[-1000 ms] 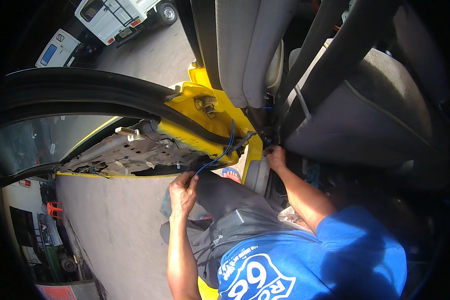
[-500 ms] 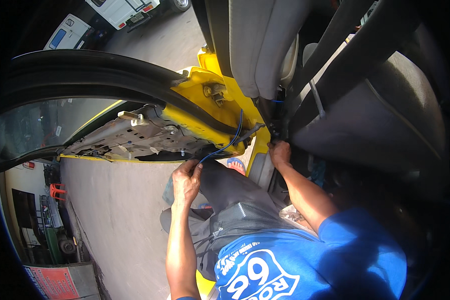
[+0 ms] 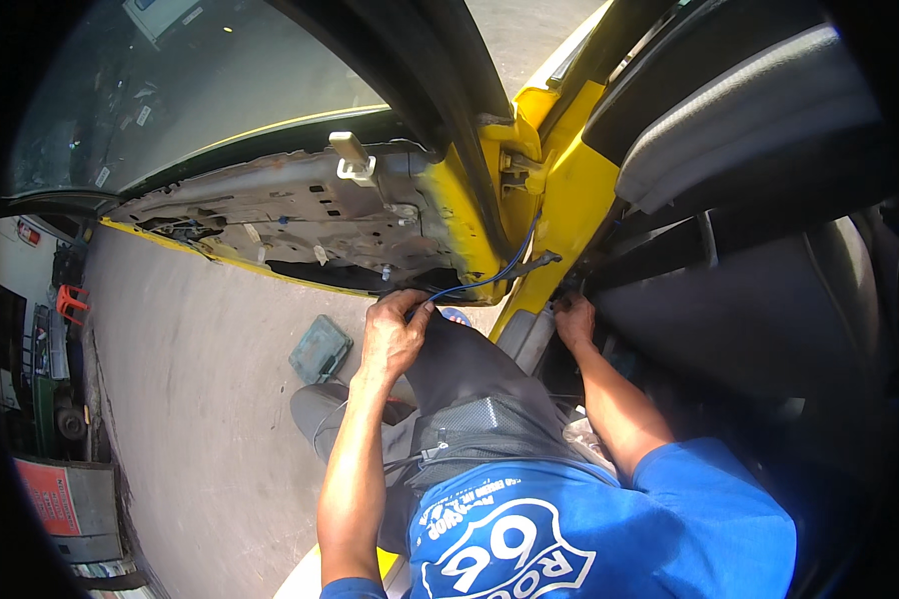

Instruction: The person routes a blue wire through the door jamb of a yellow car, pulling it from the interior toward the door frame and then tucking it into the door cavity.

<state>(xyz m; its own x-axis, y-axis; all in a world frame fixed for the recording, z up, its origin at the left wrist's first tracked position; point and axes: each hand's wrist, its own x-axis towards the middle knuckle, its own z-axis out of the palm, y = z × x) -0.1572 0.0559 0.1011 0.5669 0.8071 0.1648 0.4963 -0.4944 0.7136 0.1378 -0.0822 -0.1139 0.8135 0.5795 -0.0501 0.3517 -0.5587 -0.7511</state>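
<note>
My left hand point(image 3: 394, 331) is closed in a pinch on a thin blue wire point(image 3: 467, 289), beside the lower edge of an open yellow car door. From there the wire curves right and up to the gap at the door hinge point(image 3: 522, 172). The door's inner trim is off, so its bare grey metal panel point(image 3: 300, 222) shows holes and a dark opening near my left hand. My right hand point(image 3: 575, 321) is at the shaded inner side of the door sill. Its fingers are curled, and whatever they hold is hidden in shadow.
A dark door check arm point(image 3: 537, 263) sticks out by the hinge. A grey-green case point(image 3: 320, 349) lies on the concrete floor point(image 3: 200, 399) left of my legs. Grey car trim point(image 3: 739, 110) fills the upper right. A red chair point(image 3: 71, 302) stands far left.
The view has turned, bringing more of the door panel, window glass and the case into sight. My left hand keeps its pinch on the wire; my right hand stays near the sill.
</note>
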